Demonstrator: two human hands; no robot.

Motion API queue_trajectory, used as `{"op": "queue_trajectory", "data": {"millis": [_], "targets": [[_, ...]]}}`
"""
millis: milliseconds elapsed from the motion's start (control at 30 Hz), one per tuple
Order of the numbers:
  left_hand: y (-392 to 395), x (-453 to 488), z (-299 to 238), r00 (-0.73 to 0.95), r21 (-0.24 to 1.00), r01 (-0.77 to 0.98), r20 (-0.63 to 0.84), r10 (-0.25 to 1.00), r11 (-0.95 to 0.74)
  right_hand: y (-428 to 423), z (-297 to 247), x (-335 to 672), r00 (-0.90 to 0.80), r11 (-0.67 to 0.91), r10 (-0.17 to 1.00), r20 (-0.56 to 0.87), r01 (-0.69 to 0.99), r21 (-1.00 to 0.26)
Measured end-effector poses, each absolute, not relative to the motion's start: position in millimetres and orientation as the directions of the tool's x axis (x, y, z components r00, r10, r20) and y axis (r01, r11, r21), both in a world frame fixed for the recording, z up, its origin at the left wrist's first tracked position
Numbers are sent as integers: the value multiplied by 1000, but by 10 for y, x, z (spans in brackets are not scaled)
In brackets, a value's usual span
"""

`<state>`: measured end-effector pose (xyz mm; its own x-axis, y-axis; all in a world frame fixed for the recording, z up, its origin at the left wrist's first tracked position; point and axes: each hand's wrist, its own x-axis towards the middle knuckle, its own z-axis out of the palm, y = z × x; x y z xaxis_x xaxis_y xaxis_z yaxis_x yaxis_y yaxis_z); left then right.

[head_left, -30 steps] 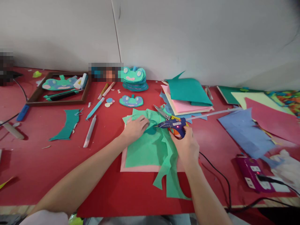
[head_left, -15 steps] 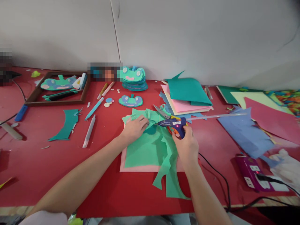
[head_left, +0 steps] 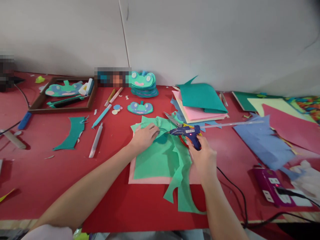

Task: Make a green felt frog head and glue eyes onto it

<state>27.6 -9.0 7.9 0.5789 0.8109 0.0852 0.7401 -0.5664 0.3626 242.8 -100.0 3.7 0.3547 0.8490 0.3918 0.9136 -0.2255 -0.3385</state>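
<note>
My right hand (head_left: 203,157) grips the handle of a blue hot glue gun (head_left: 188,132) with a clear glue stick (head_left: 232,124) sticking out behind it. The gun's nozzle points left at a teal felt piece (head_left: 161,138). My left hand (head_left: 145,136) lies on light green felt (head_left: 156,156), fingers curled and pressing the felt down beside the nozzle. The green felt rests on a pink sheet (head_left: 140,178) on the red table (head_left: 50,176). Scissors (head_left: 175,120) lie just behind the gun.
A stack of coloured felt sheets (head_left: 200,101) sits behind the gun. Blue and red sheets (head_left: 265,140) lie right, near a purple power strip (head_left: 268,181) with black cords. Finished frog faces (head_left: 142,83), glue sticks (head_left: 96,139), a teal offcut (head_left: 72,131) and a brown tray (head_left: 62,95) are at left.
My right hand has shifted slightly right and tilted the glue gun, its nozzle still at the teal piece. My left hand has stayed in place on the felt.
</note>
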Motion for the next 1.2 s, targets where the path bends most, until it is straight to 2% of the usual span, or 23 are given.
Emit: {"op": "queue_trajectory", "data": {"millis": [333, 467, 633, 867, 1200], "targets": [[-53, 270, 55, 565, 359, 748, 95, 820, -558, -1016, 49, 2438, 349, -233, 848, 398, 921, -311], [-47, 263, 51, 565, 388, 735, 106, 819, -557, -1024, 24, 2453, 319, -184, 853, 414, 924, -335], [-24, 258, 34, 558, 451, 713, 100, 824, -537, -1023, 34, 2470, 270, -116, 854, 445, 932, -344], [31, 243, 8, 555, 571, 646, 106, 825, -507, -1025, 57, 2499, 253, -91, 863, 436, 929, -359], [92, 212, -34, 558, 672, 556, 134, 819, -489, -1029, 51, 2501, 229, -79, 864, 449, 942, -327]]}}
